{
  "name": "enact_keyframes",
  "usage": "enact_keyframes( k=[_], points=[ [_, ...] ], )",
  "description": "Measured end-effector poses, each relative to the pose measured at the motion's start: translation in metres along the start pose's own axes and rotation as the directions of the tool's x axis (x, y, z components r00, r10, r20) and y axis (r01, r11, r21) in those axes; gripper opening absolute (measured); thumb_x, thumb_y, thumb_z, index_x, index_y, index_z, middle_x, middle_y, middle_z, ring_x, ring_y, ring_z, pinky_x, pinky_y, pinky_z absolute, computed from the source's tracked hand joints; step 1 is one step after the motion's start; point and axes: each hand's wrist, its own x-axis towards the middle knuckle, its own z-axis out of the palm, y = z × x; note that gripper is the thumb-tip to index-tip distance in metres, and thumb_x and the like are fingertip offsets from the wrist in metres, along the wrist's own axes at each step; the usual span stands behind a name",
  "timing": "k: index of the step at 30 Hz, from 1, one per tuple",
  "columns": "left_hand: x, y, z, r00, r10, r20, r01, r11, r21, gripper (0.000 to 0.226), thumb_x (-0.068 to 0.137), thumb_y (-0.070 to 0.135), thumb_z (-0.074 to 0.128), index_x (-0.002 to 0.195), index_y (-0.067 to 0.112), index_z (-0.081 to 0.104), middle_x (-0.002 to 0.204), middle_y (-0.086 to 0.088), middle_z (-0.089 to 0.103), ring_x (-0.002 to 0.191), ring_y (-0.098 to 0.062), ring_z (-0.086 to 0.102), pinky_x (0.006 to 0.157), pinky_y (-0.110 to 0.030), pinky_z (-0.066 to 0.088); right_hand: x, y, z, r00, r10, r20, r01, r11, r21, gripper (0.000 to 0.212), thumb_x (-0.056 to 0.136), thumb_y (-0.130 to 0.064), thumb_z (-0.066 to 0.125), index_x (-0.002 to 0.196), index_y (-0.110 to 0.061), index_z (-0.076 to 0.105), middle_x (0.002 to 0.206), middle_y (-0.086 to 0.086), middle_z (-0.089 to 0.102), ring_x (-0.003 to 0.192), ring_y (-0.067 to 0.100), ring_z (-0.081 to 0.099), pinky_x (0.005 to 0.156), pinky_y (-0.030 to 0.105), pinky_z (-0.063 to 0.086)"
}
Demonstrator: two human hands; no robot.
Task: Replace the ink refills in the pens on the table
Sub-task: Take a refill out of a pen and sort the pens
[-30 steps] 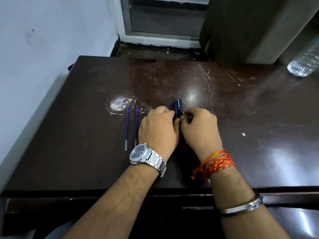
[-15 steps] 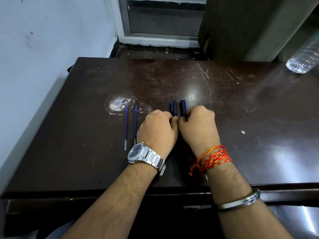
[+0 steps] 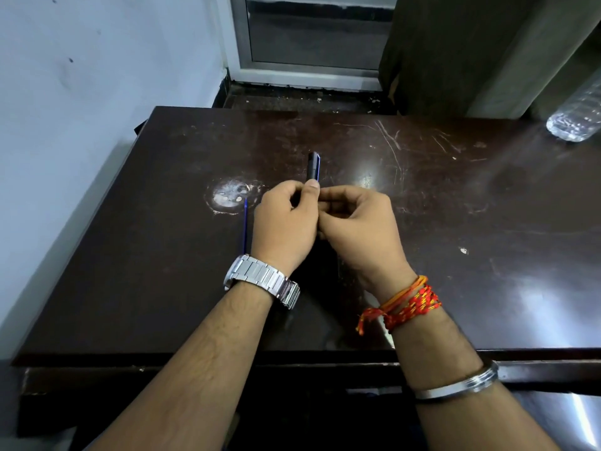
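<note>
Gripping a dark pen with a blue clip (image 3: 313, 166), the left hand (image 3: 286, 222) curls its fingers around the barrel, whose top end juts out beyond the thumb over the scratched dark brown wooden table (image 3: 162, 255). Touching it, the right hand (image 3: 359, 226) pinches the pen's lower end, hidden inside both fists. Left of the pen, a thin blue ink refill (image 3: 245, 224) lies partly behind the left wrist.

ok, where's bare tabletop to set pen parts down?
Free: the right half of the table, between the right hand and the water bottle at the far right corner; also the near-left corner, left of the watch. Crowded: the centre, where both hands hold a pen, with a blue refill just beside the left hand.
</note>
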Motion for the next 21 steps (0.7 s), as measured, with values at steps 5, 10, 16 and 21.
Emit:
enact_keyframes(
  k=[5, 10, 16, 21],
  points=[
    [-0.002, -0.001, 0.003, 0.999, -0.032, -0.026, 0.033, 0.999, 0.035, 0.030, 0.099, 0.026, 0.047, 0.088, 0.004, 0.063, 0.086, -0.010, 0.069, 0.086, -0.030, 0.062, 0.072, -0.038, 0.045, 0.004, 0.001, 0.006, 0.993, 0.070, -0.092, -0.055, 0.986, 0.155, 0.015, 0.065, -0.022, 0.065, 0.078, -0.021, 0.073, 0.067, -0.005, 0.072, 0.061, 0.008, 0.065, 0.065, 0.033, 0.057],
    [-0.011, 0.003, 0.011, 1.000, -0.025, 0.000, 0.025, 0.997, 0.067, 0.030, 0.100, 0.025, 0.043, 0.087, 0.003, 0.060, 0.087, -0.014, 0.068, 0.085, -0.036, 0.061, 0.070, -0.044, 0.046, 0.007, 0.001, 0.015, 0.992, 0.125, -0.021, -0.114, 0.950, 0.290, 0.031, 0.091, -0.032, 0.065, 0.066, -0.016, 0.074, 0.069, 0.001, 0.071, 0.072, 0.014, 0.063, 0.072, 0.041, 0.053],
    [-0.010, -0.001, 0.010, 1.000, -0.022, 0.005, 0.023, 0.999, -0.044, 0.028, 0.098, 0.030, 0.048, 0.082, 0.013, 0.064, 0.062, 0.006, 0.059, 0.055, -0.015, 0.051, 0.055, -0.031, 0.039, 0.011, -0.003, 0.018, 0.983, 0.182, -0.027, -0.154, 0.894, 0.421, 0.032, 0.092, -0.018, 0.066, 0.061, -0.013, 0.074, 0.070, 0.012, 0.070, 0.074, 0.023, 0.063, 0.077, 0.041, 0.054],
    [-0.011, 0.000, 0.009, 0.992, -0.120, 0.037, 0.124, 0.984, -0.126, 0.042, 0.087, 0.054, 0.047, 0.075, 0.019, 0.068, 0.052, 0.014, 0.059, 0.054, -0.010, 0.053, 0.055, -0.028, 0.040, 0.012, -0.008, 0.015, 0.989, 0.126, -0.077, -0.074, 0.875, 0.479, 0.022, 0.094, -0.019, 0.065, 0.074, -0.015, 0.072, 0.063, 0.000, 0.065, 0.064, 0.015, 0.061, 0.064, 0.032, 0.054]
  ],
)
